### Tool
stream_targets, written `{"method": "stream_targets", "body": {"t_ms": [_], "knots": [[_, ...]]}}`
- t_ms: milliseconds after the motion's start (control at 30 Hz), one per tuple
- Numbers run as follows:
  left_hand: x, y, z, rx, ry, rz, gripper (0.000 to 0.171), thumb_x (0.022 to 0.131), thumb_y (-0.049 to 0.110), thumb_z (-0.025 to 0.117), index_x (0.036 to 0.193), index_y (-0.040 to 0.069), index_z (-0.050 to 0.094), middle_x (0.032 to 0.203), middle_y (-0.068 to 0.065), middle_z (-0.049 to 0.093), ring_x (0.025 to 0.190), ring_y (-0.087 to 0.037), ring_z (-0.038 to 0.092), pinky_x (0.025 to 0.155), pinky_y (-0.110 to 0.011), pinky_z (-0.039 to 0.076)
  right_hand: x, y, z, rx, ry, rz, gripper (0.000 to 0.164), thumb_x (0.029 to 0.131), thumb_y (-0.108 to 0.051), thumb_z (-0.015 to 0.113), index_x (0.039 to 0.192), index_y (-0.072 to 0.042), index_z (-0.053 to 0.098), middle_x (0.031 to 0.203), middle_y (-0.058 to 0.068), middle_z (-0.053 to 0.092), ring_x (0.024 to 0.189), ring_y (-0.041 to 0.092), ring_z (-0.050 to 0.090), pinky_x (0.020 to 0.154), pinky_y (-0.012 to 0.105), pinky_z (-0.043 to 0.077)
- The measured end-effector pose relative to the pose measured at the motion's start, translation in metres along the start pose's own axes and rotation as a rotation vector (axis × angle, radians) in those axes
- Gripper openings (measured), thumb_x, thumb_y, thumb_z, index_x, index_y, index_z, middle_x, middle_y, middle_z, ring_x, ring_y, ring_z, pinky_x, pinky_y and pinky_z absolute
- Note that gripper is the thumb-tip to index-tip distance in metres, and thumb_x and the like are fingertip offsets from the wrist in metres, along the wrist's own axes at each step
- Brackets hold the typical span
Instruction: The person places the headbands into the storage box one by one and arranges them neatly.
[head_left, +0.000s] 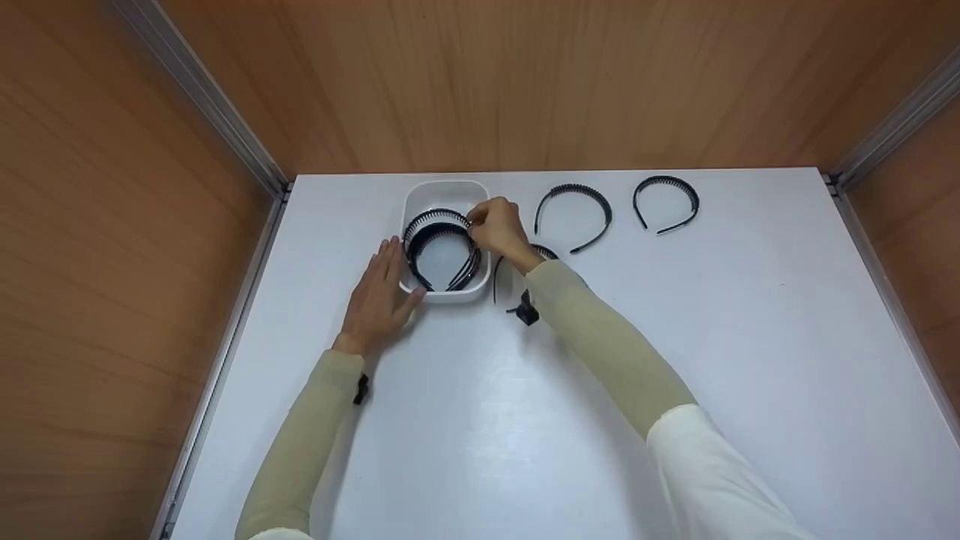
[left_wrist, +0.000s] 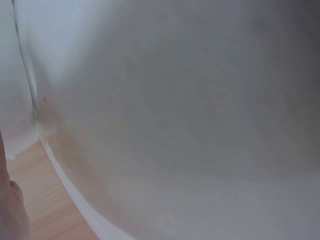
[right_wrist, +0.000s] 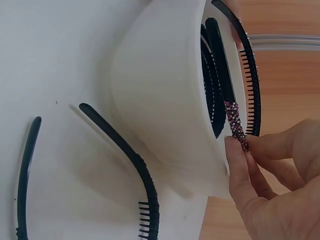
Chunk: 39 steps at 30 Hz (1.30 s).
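Observation:
My right hand [head_left: 496,227] pinches a black toothed headband [right_wrist: 253,90] between thumb and fingertips at the right rim of a white plastic container [head_left: 450,298]. Reddish and silvery beads dot this headband in the right wrist view, and its ends reach over the container's opening. Several more black headbands [head_left: 417,251] lie stacked inside. Along the container's left side rests my left hand [head_left: 375,300], fingers straight and thumb near the front rim. In the left wrist view a blurred white surface fills most of the picture, with part of a hand [left_wrist: 14,212] at the left edge.
Another headband [head_left: 496,281] lies right of the container, partly hidden by my right wrist. Farther right on the white table [head_left: 480,420] are a middle headband [head_left: 606,206] and a smaller one [head_left: 695,201]. Wooden panels [head_left: 525,90] border the back and sides.

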<state>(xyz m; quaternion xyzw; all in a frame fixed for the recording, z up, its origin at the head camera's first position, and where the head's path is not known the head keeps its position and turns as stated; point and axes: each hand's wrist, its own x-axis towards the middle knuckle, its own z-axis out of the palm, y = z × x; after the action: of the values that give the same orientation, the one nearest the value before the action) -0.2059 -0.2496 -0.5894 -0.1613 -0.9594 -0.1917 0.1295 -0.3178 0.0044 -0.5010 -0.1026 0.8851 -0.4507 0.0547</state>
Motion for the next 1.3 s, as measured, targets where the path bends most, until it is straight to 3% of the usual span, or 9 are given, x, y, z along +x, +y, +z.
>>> {"method": "stream_targets", "body": {"t_ms": [367,667,1300], "knots": [[0.001,0.0,0.0,-0.007,0.01,0.018,0.088,0.108,0.053,0.054,0.17,0.001,0.018,0.178,-0.017,0.021,0.167,-0.033,0.016,0.138,-0.045,0.014,0.001,0.001,-0.003,-0.028,0.014,-0.001,0.025,0.091,0.002,0.068,0.111,0.0,0.083,0.106,0.014,0.081,0.097,0.021,0.069,0.084,0.032,0.06],[0.002,-0.001,-0.001,0.003,0.019,0.008,0.089,0.108,0.052,0.055,0.17,0.0,0.019,0.177,-0.018,0.023,0.167,-0.033,0.016,0.138,-0.044,0.014,0.001,-0.005,0.002,-0.059,0.009,0.004,0.027,0.091,0.0,0.067,0.113,0.0,0.082,0.108,0.013,0.08,0.094,0.02,0.068,0.082,0.032,0.059],[0.001,0.001,-0.002,0.001,-0.015,-0.009,0.088,0.109,0.052,0.053,0.171,0.003,0.017,0.179,-0.015,0.02,0.167,-0.03,0.013,0.138,-0.041,0.011,0.0,-0.008,0.012,-0.144,0.011,-0.02,0.029,0.086,0.006,0.065,0.109,0.002,0.082,0.105,0.015,0.08,0.091,0.022,0.067,0.086,0.04,0.064]]}}
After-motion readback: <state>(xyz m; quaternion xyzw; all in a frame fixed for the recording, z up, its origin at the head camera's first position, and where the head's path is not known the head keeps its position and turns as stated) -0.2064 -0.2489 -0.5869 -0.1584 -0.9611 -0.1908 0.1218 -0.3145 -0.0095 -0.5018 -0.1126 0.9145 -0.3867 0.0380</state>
